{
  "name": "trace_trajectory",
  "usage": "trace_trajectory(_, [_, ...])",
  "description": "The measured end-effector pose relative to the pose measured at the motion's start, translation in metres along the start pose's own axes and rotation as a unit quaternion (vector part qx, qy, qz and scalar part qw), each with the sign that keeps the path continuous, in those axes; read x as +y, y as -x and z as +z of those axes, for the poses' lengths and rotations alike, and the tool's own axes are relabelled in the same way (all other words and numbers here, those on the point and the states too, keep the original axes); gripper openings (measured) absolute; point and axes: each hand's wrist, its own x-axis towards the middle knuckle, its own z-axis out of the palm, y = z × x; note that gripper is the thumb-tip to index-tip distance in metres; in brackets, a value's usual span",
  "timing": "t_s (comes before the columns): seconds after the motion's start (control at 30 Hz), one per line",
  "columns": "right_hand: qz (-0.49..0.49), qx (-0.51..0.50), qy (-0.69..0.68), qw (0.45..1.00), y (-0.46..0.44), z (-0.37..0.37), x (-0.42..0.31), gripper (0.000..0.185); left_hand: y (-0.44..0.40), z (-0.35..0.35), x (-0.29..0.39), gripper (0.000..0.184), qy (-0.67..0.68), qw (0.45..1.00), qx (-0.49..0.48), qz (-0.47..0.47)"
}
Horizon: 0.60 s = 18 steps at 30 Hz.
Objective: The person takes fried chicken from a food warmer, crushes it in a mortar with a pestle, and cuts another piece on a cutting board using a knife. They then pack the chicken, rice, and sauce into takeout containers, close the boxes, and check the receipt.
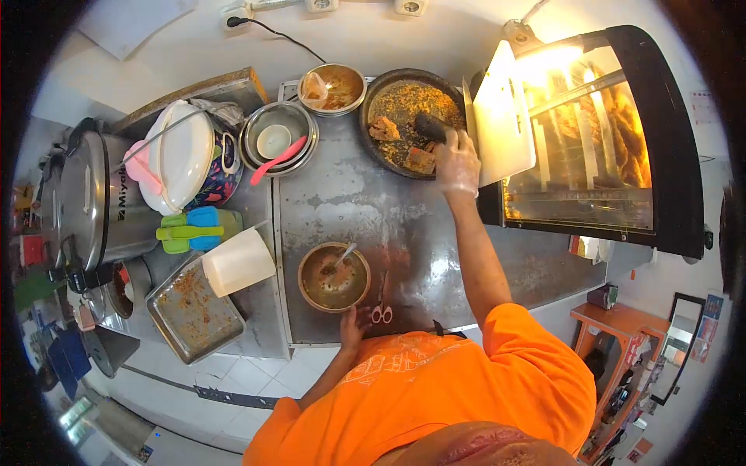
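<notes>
One dark mortar, judged heavy and stiff, is best held by its rim; it is placed beyond the right grip. One bowl is set just beyond the left grip, whose hold cannot be told. In the mortar, one dark pestle, judged hard, is clasped by its near end in the right grip. Two browned pieces, judged crumbly, are seen left of that grip.

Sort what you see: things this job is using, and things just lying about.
Likely in the job:
- black pestle, in the right hand
- mortar
- food pieces
- perhaps the bowl by the left hand

Seemingly lying about:
- scissors
- pink spoon
- pale container
</notes>
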Motion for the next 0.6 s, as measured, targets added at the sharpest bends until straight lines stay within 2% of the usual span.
trace_trajectory(0.07, [-0.042,0.008,0.063,0.997,-0.025,-0.004,-0.018,0.059,0.0,-0.004,0.002,0.042,0.005,0.999,0.003,0.036])
trace_trajectory(0.17, [-0.103,-0.233,0.051,0.966,-0.066,-0.019,-0.018,0.063,-0.005,-0.006,0.004,0.042,0.011,0.996,0.01,0.085])
trace_trajectory(0.27, [-0.147,-0.21,0.032,0.966,-0.081,0.014,-0.01,0.067,-0.014,-0.012,-0.003,0.042,0.044,0.992,0.047,0.11])
trace_trajectory(0.3, [-0.086,-0.234,0.01,0.968,-0.078,0.004,-0.022,0.063,-0.013,-0.014,-0.001,0.042,0.04,0.991,0.059,0.115])
trace_trajectory(0.37, [-0.133,-0.247,-0.01,0.96,-0.089,-0.013,-0.032,0.068,-0.013,-0.01,0.01,0.042,0.03,0.988,0.079,0.125])
trace_trajectory(0.4, [-0.156,-0.233,-0.023,0.96,-0.093,-0.019,-0.038,0.071,-0.005,-0.006,0.019,0.041,0.022,0.988,0.09,0.125])
trace_trajectory(0.5, [-0.188,-0.099,-0.058,0.975,-0.077,-0.066,-0.066,0.084,0.002,-0.021,0.011,0.039,-0.016,0.984,0.111,0.137])
trace_trajectory(0.53, [-0.202,-0.087,-0.021,0.975,-0.077,-0.076,-0.078,0.082,-0.002,-0.021,0.013,0.038,-0.028,0.982,0.11,0.152])
trace_trajectory(0.6, [-0.191,-0.218,0.007,0.957,-0.062,-0.003,-0.106,0.053,0.0,-0.015,0.017,0.038,-0.028,0.981,0.125,0.149])
